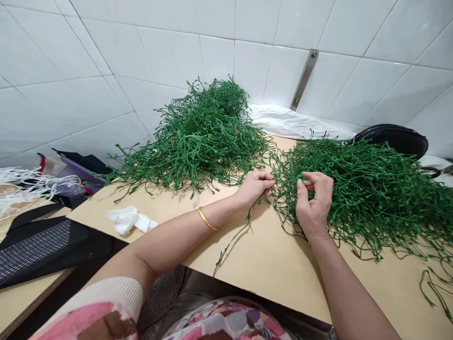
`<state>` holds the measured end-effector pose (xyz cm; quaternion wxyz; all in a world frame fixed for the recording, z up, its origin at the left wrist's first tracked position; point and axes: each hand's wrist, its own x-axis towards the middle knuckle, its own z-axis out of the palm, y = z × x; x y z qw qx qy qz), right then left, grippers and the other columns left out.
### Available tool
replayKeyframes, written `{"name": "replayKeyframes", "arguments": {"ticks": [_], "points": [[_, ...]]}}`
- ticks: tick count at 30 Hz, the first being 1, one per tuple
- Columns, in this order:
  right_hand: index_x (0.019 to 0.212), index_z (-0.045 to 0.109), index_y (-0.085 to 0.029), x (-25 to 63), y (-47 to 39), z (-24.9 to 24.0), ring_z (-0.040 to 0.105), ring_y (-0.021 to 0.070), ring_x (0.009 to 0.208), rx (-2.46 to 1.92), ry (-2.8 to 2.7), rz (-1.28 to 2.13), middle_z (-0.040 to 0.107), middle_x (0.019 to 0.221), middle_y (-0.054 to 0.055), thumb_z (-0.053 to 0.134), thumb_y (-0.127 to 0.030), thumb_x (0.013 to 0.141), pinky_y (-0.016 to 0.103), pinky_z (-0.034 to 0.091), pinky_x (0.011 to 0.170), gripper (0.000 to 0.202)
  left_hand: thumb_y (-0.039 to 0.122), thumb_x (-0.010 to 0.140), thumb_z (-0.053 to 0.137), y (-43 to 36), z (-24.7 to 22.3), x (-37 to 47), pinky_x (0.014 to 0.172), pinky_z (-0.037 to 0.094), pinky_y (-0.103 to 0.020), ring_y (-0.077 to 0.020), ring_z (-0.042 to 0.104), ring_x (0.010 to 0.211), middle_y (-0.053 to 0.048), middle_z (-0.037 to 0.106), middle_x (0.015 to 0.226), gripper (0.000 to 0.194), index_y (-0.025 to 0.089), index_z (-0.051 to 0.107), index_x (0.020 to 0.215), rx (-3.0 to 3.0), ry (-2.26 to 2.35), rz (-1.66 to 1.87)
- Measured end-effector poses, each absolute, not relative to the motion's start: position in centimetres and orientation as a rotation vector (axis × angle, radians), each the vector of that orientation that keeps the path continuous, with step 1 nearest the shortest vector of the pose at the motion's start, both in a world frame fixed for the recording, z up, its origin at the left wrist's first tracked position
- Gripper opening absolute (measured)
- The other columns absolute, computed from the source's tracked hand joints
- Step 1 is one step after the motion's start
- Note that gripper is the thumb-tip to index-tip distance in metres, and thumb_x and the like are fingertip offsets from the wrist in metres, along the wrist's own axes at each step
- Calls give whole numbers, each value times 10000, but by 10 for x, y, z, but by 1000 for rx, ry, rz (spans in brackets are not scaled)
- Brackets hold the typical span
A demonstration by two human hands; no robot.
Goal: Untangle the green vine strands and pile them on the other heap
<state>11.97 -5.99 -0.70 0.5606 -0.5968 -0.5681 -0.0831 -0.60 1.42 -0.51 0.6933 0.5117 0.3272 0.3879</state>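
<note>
Green plastic stems (371,193), thin, wiry and branching like artificial plant sprigs, lie in a loose tangled heap on the right part of the pale wooden worktop (269,264), spreading toward its right edge. At far left, white netting (28,186) and a black mesh bag (38,245) sit on a lower surface, and a crumpled white wrapper (129,219) rests near the worktop's left corner. Behind it rises a second, taller pile of stems (201,137), set against the white tiled wall. The left hand (255,186), a gold bangle (207,219) on its wrist, is pinched shut on a strand (233,238) at the heap's left fringe; that strand trails down over the worktop's near edge. Just beside it, the right hand (314,203) grips other strands of the heap between thumb and curled fingers. A black bag (392,139) lies behind the heap, beside white cloth (290,123).
</note>
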Motion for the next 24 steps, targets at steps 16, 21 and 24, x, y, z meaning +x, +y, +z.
{"name": "replayKeyframes", "arguments": {"ticks": [16, 21, 24], "points": [[766, 584, -197, 128, -56, -14, 476, 172, 773, -1597, -1817, -153, 616, 755, 17, 490, -252, 798, 318, 318, 705, 113, 179, 617, 587, 7, 0, -9, 443, 225, -194, -27, 299, 428, 69, 396, 441, 78, 113, 559, 588, 1446, 720, 847], [736, 535, -185, 126, -54, -15, 470, 174, 784, -1621, -1779, -160, 567, 780, 38, 445, -228, 812, 313, 324, 712, 126, 174, 644, 578, 5, -5, -5, 441, 257, -187, -23, 336, 416, 63, 427, 469, 76, 113, 539, 619, 1363, 664, 832], [790, 517, -181, 124, -53, -17, 473, 173, 802, -1566, -1716, -51, 559, 831, 52, 414, -262, 834, 304, 338, 719, 138, 189, 637, 597, 5, -9, -3, 437, 279, -190, -32, 379, 413, 49, 454, 489, 102, 114, 528, 633, 1272, 629, 812]]}}
